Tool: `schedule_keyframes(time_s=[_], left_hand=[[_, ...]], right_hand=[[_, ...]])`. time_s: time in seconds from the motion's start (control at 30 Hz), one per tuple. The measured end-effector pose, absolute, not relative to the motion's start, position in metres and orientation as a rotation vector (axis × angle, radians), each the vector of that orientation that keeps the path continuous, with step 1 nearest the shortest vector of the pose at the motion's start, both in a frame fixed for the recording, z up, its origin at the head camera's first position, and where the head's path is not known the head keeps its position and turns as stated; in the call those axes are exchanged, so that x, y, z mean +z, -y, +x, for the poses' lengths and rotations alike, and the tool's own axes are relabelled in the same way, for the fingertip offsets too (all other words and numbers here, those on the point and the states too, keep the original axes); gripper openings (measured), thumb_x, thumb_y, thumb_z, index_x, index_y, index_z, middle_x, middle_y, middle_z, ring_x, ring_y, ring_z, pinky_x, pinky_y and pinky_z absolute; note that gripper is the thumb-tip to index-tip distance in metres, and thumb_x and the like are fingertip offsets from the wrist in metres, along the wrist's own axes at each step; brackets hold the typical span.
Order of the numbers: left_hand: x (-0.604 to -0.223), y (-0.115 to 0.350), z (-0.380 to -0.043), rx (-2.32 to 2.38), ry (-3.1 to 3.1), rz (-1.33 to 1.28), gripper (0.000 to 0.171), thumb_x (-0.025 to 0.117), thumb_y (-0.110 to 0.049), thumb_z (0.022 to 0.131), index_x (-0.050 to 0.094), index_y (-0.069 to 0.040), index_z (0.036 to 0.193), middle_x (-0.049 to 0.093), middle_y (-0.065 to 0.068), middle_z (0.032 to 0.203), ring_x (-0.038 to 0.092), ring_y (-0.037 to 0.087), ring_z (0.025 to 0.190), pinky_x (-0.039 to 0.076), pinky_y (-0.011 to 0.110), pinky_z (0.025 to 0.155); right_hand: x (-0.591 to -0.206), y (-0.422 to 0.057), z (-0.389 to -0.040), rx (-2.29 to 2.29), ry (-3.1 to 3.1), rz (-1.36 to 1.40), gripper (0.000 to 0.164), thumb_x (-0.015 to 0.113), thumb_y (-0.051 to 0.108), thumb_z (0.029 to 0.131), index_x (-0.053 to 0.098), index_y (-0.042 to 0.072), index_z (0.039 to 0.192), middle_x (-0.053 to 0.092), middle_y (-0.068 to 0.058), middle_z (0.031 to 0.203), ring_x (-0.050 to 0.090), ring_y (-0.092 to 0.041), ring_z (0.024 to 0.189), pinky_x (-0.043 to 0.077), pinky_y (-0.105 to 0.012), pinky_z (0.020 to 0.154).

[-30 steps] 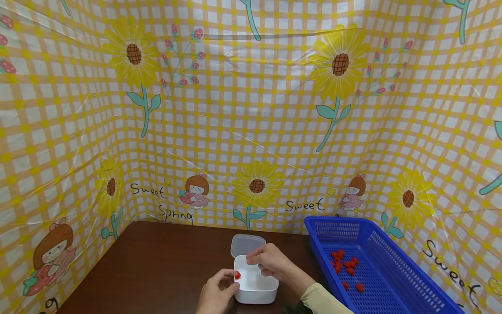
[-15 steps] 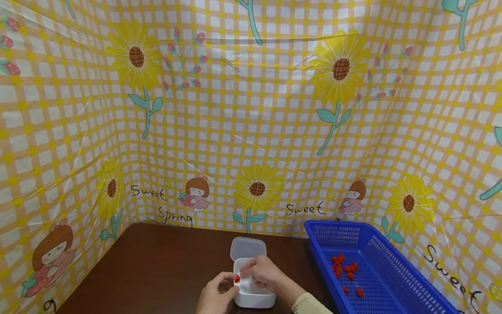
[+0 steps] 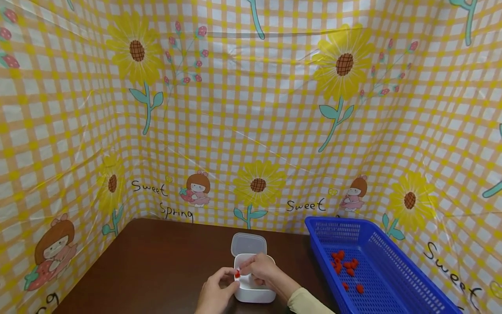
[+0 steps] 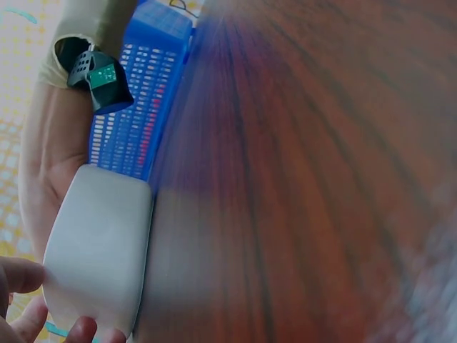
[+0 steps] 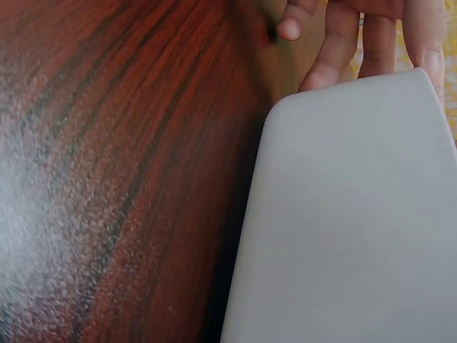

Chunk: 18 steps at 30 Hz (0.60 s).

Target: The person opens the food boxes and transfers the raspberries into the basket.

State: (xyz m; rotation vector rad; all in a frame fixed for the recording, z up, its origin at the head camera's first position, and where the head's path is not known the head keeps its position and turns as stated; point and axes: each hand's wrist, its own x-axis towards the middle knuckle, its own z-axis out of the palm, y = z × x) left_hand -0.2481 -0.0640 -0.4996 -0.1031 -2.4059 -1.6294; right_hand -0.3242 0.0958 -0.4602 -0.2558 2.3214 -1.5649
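A white lidded box (image 3: 256, 296) stands on the brown table. My left hand (image 3: 216, 288) grips its left side, thumb near the front corner and a finger at the rim. Fingers of that hand (image 5: 335, 46) lie against the far end of the box in the right wrist view. A small red berry-like piece (image 3: 237, 274) sits at the left rim, beside the left fingertip. My right hand (image 3: 262, 269) reaches over the box from the right. Its extended fingertips are right at the red piece, and another finger points down into the box. Part of the box's inside is hidden under this hand.
Behind the box a translucent lid (image 3: 249, 244) lies tilted back. To the right stands a blue perforated basket (image 3: 386, 261) with several small red pieces (image 3: 350, 264) in it. A checked, flower-printed curtain (image 3: 219, 131) surrounds the table (image 3: 157, 266).
My right hand has moved left and lower over the box, bringing its fingertips to the red piece. My left hand stays at the box's left side.
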Motion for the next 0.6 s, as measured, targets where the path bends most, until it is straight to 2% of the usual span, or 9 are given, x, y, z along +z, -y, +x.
schedule_keyframes(time_s=[0.17,0.3,0.6], left_hand=[[-0.4963,0.0632,-0.2466,-1.650,2.408,-0.121,0.024,0.076,-0.024,0.086,0.070,-0.019,0.109,0.070,-0.003,0.095,0.066,0.013,0.085,0.045,0.035,0.073],[-0.4965,0.0624,-0.2459,-1.650,2.414,-0.121,0.025,0.076,-0.023,0.086,0.070,-0.019,0.109,0.070,-0.002,0.095,0.066,0.013,0.084,0.045,0.035,0.072],[-0.4959,0.0612,-0.2441,-1.600,2.423,-0.095,0.026,0.077,-0.024,0.085,0.070,-0.019,0.109,0.071,-0.001,0.097,0.061,0.012,0.081,0.042,0.034,0.070]], right_hand=[[-0.4619,-0.0962,-0.3237,-1.573,-2.305,-0.230,0.018,0.073,-0.002,0.079,0.075,-0.002,0.096,0.033,0.010,0.049,0.025,-0.004,0.043,0.022,-0.020,0.043],[-0.4649,-0.0961,-0.3227,-1.572,-2.309,-0.217,0.017,0.072,-0.003,0.077,0.075,-0.002,0.094,0.034,0.009,0.049,0.026,-0.004,0.043,0.022,-0.020,0.043],[-0.4689,-0.0924,-0.3221,-1.497,-2.435,-0.214,0.015,0.074,0.000,0.078,0.076,-0.002,0.092,0.051,0.006,0.058,0.027,-0.004,0.043,0.025,-0.018,0.042]])
